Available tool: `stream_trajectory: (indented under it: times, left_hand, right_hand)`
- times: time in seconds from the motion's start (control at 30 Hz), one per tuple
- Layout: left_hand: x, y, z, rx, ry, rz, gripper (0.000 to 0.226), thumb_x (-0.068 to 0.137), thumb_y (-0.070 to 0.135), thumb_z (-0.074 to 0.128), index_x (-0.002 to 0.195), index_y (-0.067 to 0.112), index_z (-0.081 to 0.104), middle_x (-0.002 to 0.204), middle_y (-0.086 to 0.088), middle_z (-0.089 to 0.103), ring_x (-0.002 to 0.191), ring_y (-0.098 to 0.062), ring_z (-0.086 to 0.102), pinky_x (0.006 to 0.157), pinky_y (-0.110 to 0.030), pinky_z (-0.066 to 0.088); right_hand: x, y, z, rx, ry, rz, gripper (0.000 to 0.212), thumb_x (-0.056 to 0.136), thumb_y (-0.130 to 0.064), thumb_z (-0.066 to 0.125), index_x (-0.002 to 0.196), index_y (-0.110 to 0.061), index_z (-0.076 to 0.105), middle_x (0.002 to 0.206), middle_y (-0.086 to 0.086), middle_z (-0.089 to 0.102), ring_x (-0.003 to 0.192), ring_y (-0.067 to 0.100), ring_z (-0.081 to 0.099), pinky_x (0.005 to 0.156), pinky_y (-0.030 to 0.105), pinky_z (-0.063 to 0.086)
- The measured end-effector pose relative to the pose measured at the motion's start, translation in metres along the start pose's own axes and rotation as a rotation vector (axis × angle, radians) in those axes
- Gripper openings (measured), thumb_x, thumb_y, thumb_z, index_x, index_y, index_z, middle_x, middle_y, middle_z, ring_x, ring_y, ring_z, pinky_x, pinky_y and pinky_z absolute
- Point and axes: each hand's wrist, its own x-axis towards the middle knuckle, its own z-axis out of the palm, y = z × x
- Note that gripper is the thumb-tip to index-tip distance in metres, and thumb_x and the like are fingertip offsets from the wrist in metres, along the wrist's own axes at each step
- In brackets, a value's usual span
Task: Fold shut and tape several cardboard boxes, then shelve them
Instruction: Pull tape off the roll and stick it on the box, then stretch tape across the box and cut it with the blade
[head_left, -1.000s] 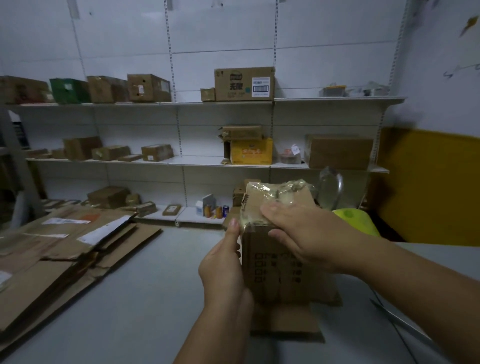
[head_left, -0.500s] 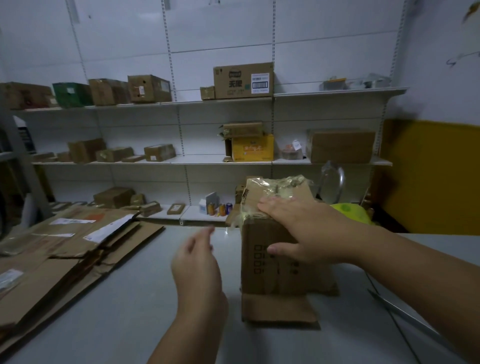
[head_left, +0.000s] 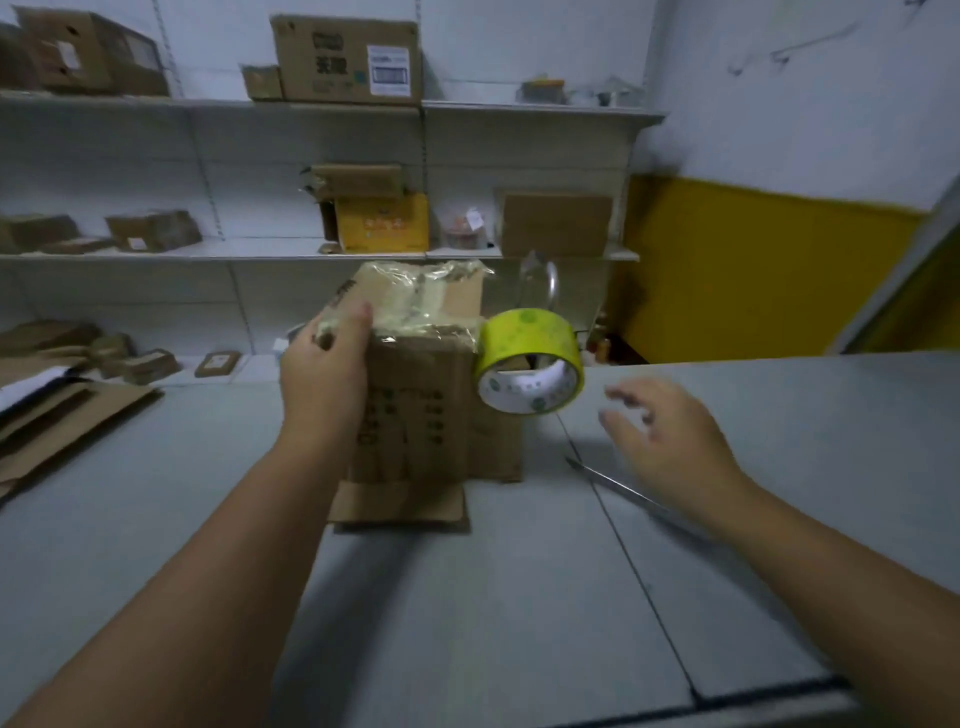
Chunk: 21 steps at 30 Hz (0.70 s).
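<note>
Cardboard box (head_left: 415, 410) is standing upright on the grey table (head_left: 467, 623), near its middle, with its top end wrapped in crinkled clear tape and one bottom flap lying flat toward the near side. The left hand (head_left: 324, 374) is gripping the box at its upper left corner, thumb pressing on the taped top and palm lying against the side. The right hand (head_left: 665, 441) is hovering over the table to the right of the box, fingers spread and loose, holding nothing; it is blurred. A yellow-green tape roll (head_left: 530, 364) is hanging against the box's upper right edge, off the table. Scissors (head_left: 618, 486) are lying on the table just beside the right hand. Flattened cardboard (head_left: 67, 421) is lying at the left, and shelves (head_left: 208, 249) at the far wall are holding more boxes.
</note>
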Motion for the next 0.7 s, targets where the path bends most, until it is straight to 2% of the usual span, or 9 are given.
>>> stream_trajectory:
  times: [0.07,0.1,0.17,0.27,0.37,0.47,0.57,0.63,0.7]
  left_hand:
    - [0.001,-0.002,0.003,-0.011,0.006,0.0,0.051,0.082,0.056,0.055,0.114,0.017,0.061,0.108,-0.004,0.064,0.1,-0.021,0.061,0.09,-0.044,0.051]
    - [0.003,-0.004,0.003,-0.014,0.011,0.001,0.042,0.084,0.053,0.054,0.106,0.019,0.062,0.104,-0.004,0.064,0.097,-0.02,0.06,0.086,-0.041,0.051]
    - [0.009,-0.005,0.004,-0.024,0.039,0.007,0.021,0.088,0.041,0.053,0.083,0.023,0.061,0.086,0.001,0.061,0.081,-0.013,0.057,0.071,-0.032,0.048]
    - [0.02,-0.002,-0.004,-0.028,0.104,0.015,0.019,0.087,0.024,0.052,0.067,0.024,0.053,0.067,0.005,0.051,0.062,-0.008,0.047,0.059,-0.023,0.039]
    - [0.035,0.004,-0.018,-0.03,0.099,0.048,0.024,0.081,0.012,0.054,0.059,0.023,0.054,0.062,0.005,0.05,0.059,-0.007,0.045,0.063,-0.021,0.04]
    - [0.05,0.012,-0.031,-0.134,-0.034,0.039,0.03,0.072,0.009,0.056,0.045,0.021,0.064,0.054,0.003,0.054,0.063,-0.017,0.049,0.064,-0.028,0.043]
    - [0.056,0.016,-0.038,-0.077,-0.205,0.053,0.03,0.075,0.002,0.056,0.055,0.019,0.07,0.058,0.006,0.062,0.062,-0.012,0.056,0.055,-0.019,0.046]
    - [0.054,0.021,-0.038,0.032,-0.29,0.085,0.022,0.085,0.003,0.055,0.073,0.014,0.07,0.068,0.005,0.065,0.066,-0.01,0.059,0.054,-0.017,0.047]
    - [0.049,0.026,-0.038,0.098,-0.261,0.014,0.015,0.094,0.016,0.052,0.096,0.011,0.066,0.083,0.001,0.065,0.072,-0.009,0.058,0.051,-0.015,0.047]
  right_hand:
    - [-0.023,0.034,0.007,-0.216,-0.247,0.065,0.026,0.088,-0.036,0.06,0.101,-0.015,0.069,0.103,0.001,0.062,0.098,0.02,0.058,0.077,0.028,0.043]
    - [-0.03,0.04,0.006,-0.246,-0.29,0.045,0.024,0.088,-0.036,0.059,0.095,-0.016,0.07,0.1,-0.001,0.064,0.093,0.018,0.059,0.074,0.027,0.044]
    - [-0.035,0.044,-0.002,-0.279,-0.314,0.023,0.019,0.091,-0.03,0.056,0.088,-0.017,0.068,0.096,-0.005,0.065,0.086,0.015,0.059,0.073,0.028,0.045]
    - [-0.037,0.049,-0.016,-0.359,-0.292,0.083,0.022,0.096,-0.026,0.05,0.077,-0.019,0.059,0.082,-0.003,0.061,0.075,0.016,0.057,0.069,0.035,0.047]
    - [-0.033,0.031,-0.034,0.047,-0.115,0.213,0.026,0.098,-0.026,0.044,0.074,-0.02,0.051,0.067,0.0,0.061,0.063,0.02,0.061,0.061,0.042,0.052]
    - [-0.013,-0.033,-0.052,0.319,0.044,-0.011,0.027,0.093,-0.046,0.035,0.074,-0.032,0.049,0.062,-0.002,0.06,0.049,0.013,0.054,0.046,0.033,0.044]
    - [0.009,-0.11,-0.051,0.438,0.034,-0.292,0.029,0.092,-0.056,0.034,0.087,-0.036,0.054,0.06,0.004,0.054,0.047,0.013,0.047,0.039,0.031,0.034]
    - [0.027,-0.153,-0.036,0.381,-0.023,-0.426,0.025,0.095,-0.045,0.038,0.093,-0.027,0.056,0.06,0.001,0.052,0.05,0.011,0.048,0.042,0.028,0.034]
    - [0.043,-0.184,-0.013,0.223,-0.105,-0.474,0.018,0.097,-0.036,0.043,0.09,-0.023,0.053,0.065,-0.005,0.053,0.057,0.01,0.048,0.051,0.033,0.034]
